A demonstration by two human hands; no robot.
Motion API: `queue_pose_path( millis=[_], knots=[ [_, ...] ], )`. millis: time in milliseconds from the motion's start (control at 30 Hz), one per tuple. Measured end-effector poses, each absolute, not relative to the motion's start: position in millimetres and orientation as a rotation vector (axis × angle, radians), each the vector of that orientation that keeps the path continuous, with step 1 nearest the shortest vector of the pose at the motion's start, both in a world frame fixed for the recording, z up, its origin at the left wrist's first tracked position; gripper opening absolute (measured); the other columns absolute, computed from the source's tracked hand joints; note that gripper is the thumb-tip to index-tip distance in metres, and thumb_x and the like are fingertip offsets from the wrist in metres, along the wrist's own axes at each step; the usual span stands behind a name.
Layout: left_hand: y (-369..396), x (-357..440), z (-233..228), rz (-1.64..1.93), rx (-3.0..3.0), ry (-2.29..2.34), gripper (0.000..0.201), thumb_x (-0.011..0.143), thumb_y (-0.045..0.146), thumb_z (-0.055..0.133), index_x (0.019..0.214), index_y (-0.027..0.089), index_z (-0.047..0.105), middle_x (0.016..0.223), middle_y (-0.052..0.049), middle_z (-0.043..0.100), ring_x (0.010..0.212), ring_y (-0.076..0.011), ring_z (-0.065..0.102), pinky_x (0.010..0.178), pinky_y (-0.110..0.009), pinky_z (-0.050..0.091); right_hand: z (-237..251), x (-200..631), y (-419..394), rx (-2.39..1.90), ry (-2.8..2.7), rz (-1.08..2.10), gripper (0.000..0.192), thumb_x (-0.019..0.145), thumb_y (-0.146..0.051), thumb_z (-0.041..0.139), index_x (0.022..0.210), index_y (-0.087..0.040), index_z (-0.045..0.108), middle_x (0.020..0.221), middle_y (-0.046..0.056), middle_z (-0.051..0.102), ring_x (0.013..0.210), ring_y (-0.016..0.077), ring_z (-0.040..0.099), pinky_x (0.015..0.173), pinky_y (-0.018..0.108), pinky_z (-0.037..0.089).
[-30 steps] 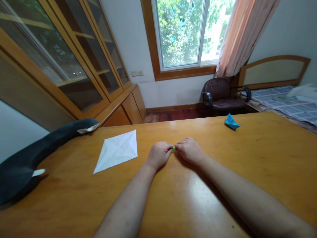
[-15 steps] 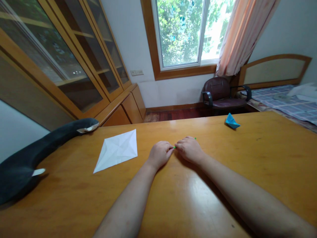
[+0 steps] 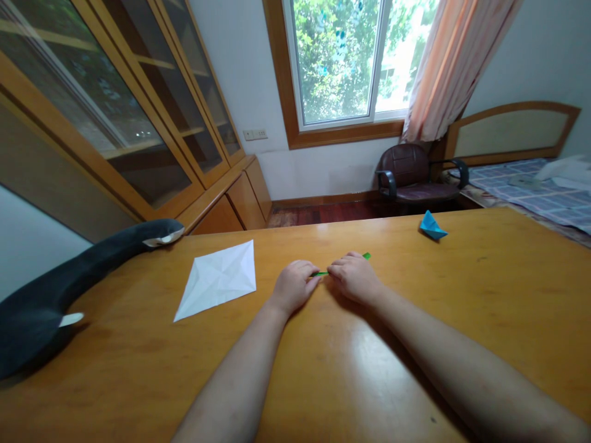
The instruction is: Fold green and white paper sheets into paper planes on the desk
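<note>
Since both hands are right out in front of me, that's the easy bit: my left hand (image 3: 293, 288) has thumb and fingertips pinched together on one end of a thin green strip (image 3: 322, 274), and my right hand (image 3: 354, 277) is closed on it too, fingers curled down over the rest. So yeah, the strip sits right between the two sets of fingertips, which are near each other with just a sliver of green showing in the gap. Another bit of green pokes out past the knuckles of the right hand, on the far side; can't tell what shape the covered part has.

Off to the left of the left fingers, well apart from them, a creased white sheet (image 3: 217, 280) lies flat on the wooden desk (image 3: 369, 394). Way further left than that is some long dark plush-looking thing (image 3: 92, 271) with white patches. Out to the right of the right fingers and farther from me, near the back edge, sits a folded blue paper piece (image 3: 431, 227). Beyond the fingers, past the desk, there's a maroon chair (image 3: 406, 172) with black arms.
</note>
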State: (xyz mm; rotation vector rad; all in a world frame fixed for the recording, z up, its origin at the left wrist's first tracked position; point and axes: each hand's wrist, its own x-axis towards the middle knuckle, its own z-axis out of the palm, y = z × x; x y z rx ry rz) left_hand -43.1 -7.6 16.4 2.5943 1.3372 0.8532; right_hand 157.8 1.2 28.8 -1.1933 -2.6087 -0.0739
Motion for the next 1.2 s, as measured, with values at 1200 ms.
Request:
queue_pose_path(
  millis=[1200],
  knots=[
    [-5.2, -42.8, 21.2, 0.667, 2.672, 1.364, 0.013, 0.085, 0.016, 0.059, 0.076, 0.018, 0.068, 0.081, -0.005, 0.068, 0.078, -0.0176, 0.06, 0.076, -0.03, 0.047, 28.0, 153.8, -0.6, -1.257, -2.638, -0.087, 0.024, 0.088, -0.023, 0.049, 0.077, -0.018, 0.07, 0.08, 0.007, 0.073, 0.071, 0.0178, 0.061, 0.066, 0.032, 0.025]
  ],
)
